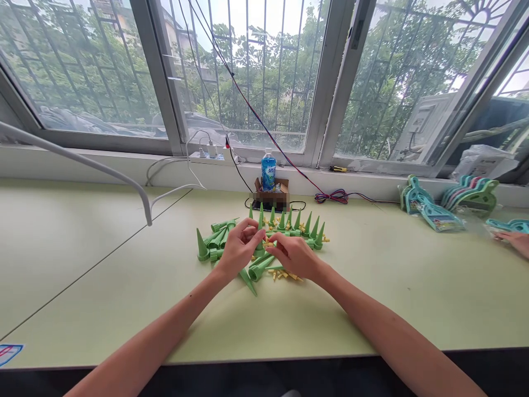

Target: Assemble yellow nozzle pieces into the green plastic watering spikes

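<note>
A green plastic cone spike [260, 216] stands point up between my hands, and my left hand [238, 251] is closed around it. My right hand [295, 255] is closed in a pinch beside it, at a small yellow plastic piece [268, 243] touching or close to the spike; the fingers partly hide it. Loose green spikes [221, 237] lie around my left hand. Behind my right hand, several more spikes [314, 227] stand upright among yellow pieces. A small pile of yellow pieces [285, 274] lies under my right wrist.
Behind the spikes are a blue-labelled bottle [268, 171] and a small cardboard box [281, 190]. Coiled cable [336, 196] lies near the sill. A white curved bar [103, 165] crosses the left side. Coloured plastic clips [471, 196] and another person's hand [516, 240] are at right.
</note>
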Motion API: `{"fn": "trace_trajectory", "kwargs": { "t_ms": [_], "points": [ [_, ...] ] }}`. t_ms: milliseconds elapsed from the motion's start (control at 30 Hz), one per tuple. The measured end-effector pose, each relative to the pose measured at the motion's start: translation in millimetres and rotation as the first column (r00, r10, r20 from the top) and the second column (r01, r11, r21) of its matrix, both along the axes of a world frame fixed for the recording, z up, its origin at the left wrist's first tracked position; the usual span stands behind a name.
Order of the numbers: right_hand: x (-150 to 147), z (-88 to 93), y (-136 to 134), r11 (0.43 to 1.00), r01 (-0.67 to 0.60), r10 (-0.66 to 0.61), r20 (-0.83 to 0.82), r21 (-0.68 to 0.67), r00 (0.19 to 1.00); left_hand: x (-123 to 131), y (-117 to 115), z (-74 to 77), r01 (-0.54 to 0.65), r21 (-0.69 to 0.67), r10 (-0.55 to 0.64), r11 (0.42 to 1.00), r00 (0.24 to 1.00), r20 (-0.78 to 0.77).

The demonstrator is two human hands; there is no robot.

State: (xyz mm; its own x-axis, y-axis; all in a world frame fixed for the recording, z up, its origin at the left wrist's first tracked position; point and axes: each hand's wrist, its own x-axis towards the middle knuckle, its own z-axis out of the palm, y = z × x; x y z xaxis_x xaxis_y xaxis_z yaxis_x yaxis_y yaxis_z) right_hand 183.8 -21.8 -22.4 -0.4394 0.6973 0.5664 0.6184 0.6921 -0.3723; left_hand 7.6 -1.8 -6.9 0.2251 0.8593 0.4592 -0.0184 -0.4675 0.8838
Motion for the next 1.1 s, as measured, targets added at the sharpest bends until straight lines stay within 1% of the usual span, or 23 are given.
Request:
{"fn": "trace_trajectory", "kwargs": {
  "t_ms": [167, 433, 567, 733, 800, 900, 1100],
  "points": [
    [-0.4, -1.5, 0.0, 1.000, -0.004, 0.004, -0.001, 0.021, 1.000, -0.3, -0.5, 2.2, -0.018, -0.029, 0.019, 0.999, 1.000, 0.012],
    [-1.7, -2.2, 0.7, 0.995, -0.039, 0.039, -0.006, 0.092, 0.999, -1.5, 0.7, 1.2, 0.038, -0.087, -0.034, 0.995, 0.998, 0.045],
    [-3.7, -2.7, -0.8, 0.983, -0.036, 0.038, -0.012, 0.179, 0.999, -3.7, 1.0, 2.0, 0.120, -0.165, -0.109, 0.979, 0.991, 0.075],
    [-6.1, -2.0, -4.7, 0.948, -0.021, 0.018, 0.012, 0.317, 1.000, -3.1, -1.1, 4.4, 0.228, -0.283, -0.201, 0.931, 0.972, 0.122],
    [-6.5, -1.4, -6.0, 0.937, -0.020, 0.009, 0.033, 0.349, 0.999, -1.5, -2.0, 4.6, 0.250, -0.297, -0.216, 0.922, 0.966, 0.143],
    [-6.9, -1.0, -7.3, 0.925, -0.014, -0.009, 0.059, 0.379, 0.998, 0.4, -2.7, 3.9, 0.253, -0.302, -0.220, 0.919, 0.965, 0.139],
    [-8.8, -0.2, -8.0, 0.924, -0.013, -0.027, 0.098, 0.383, 0.995, -0.1, -2.1, 2.6, 0.264, -0.302, -0.246, 0.916, 0.964, 0.098]
  ]
}}
